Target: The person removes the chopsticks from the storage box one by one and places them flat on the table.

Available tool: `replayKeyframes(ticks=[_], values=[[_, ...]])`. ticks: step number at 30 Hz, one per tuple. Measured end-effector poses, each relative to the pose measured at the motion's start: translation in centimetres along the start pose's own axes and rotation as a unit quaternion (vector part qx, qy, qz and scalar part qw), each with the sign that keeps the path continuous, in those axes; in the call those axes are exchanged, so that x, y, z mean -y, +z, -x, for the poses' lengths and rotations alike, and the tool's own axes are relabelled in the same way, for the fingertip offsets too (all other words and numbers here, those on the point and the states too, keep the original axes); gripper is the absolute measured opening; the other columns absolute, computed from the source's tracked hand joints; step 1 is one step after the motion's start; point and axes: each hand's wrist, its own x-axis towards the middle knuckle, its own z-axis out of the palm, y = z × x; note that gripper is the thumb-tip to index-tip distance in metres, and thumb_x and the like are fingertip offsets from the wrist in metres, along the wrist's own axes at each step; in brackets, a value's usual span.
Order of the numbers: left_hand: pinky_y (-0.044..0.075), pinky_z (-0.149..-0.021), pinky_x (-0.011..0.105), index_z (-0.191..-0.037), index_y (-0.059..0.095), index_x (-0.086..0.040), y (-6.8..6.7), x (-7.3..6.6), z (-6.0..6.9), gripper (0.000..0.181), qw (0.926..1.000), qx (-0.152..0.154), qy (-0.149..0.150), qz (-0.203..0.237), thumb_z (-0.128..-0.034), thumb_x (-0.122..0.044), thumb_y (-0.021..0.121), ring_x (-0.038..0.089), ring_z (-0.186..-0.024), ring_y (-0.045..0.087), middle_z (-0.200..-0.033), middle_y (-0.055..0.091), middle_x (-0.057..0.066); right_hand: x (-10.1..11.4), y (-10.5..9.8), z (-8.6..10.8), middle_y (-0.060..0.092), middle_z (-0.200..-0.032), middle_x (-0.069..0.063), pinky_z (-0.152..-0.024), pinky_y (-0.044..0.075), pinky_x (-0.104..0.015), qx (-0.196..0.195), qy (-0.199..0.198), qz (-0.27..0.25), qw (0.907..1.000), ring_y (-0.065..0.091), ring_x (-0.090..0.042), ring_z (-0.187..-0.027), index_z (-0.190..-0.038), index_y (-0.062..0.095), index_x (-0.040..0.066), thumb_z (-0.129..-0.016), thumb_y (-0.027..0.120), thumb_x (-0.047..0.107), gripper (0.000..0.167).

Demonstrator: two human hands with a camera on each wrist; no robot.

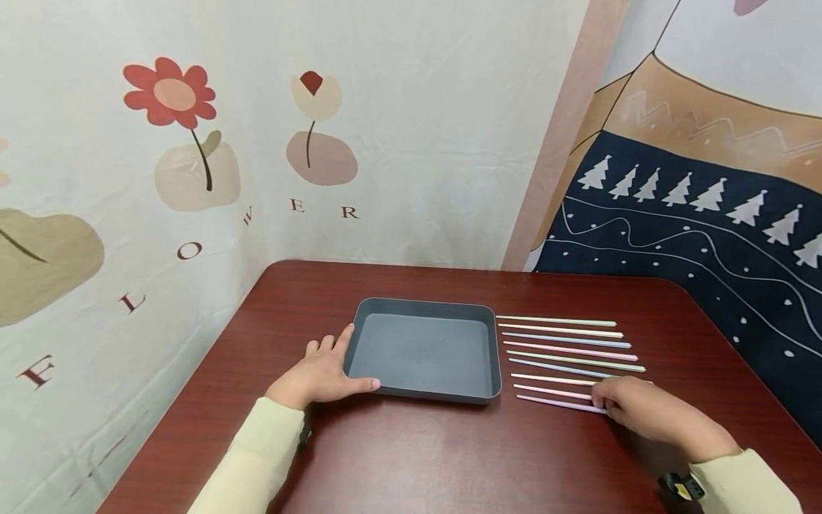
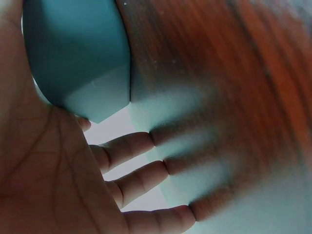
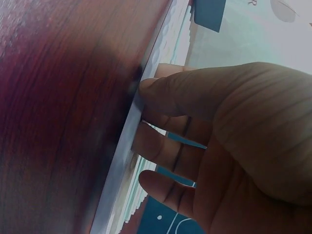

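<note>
A dark grey rectangular tray point(image 1: 424, 350) lies on the table with nothing in it. At its left front corner rests my left hand point(image 1: 321, 375), the thumb along the front wall and the other fingers spread beside the left wall. In the left wrist view, those fingertips point(image 2: 183, 217) touch the tabletop. Right of the tray, several pastel chopsticks point(image 1: 571, 343) lie side by side, roughly parallel. My right hand point(image 1: 655, 410) pinches the lilac chopstick point(image 1: 555, 404) nearest me, near its right end. The right wrist view shows the thumb point(image 3: 158, 92) against this chopstick point(image 3: 114, 170), other fingers behind it.
The reddish-brown wooden table point(image 1: 411, 457) has rounded far corners. Behind and left of it hangs a pale cloth point(image 1: 424, 143) with printed flowers and letters. A dark blue cloth point(image 1: 642, 228) with white trees hangs at the right.
</note>
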Motion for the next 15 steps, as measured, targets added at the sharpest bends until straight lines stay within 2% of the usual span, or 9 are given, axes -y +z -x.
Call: replayKeyframes(ticks=[6, 15], values=[[0.048, -0.085, 0.051, -0.16, 0.013, -0.009, 0.12, 0.01, -0.08, 0.13, 1.0, 0.001, 0.0, -0.003, -0.0676, -0.083, 0.066, 0.039, -0.117, 0.035, -0.14, 0.041, 0.022, -0.07, 0.16, -0.19, 0.05, -0.077, 0.017, -0.06, 0.039, -0.026, -0.028, -0.028, 0.027, 0.9988, 0.042, 0.001, -0.069, -0.082, 0.058, 0.023, -0.082, 0.065, -0.01, 0.035], [0.048, -0.085, 0.052, -0.16, 0.012, -0.009, 0.01, -0.06, 0.05, 0.13, 1.0, 0.005, -0.004, 0.002, -0.0676, -0.083, 0.066, 0.04, -0.119, 0.035, -0.141, 0.04, 0.023, 0.24, 0.38, 0.09, 0.047, -0.075, 0.017, -0.059, 0.037, -0.026, -0.024, -0.003, 0.028, 0.9993, 0.04, 0.0, -0.068, -0.082, 0.057, 0.025, -0.082, 0.067, -0.008, 0.035]])
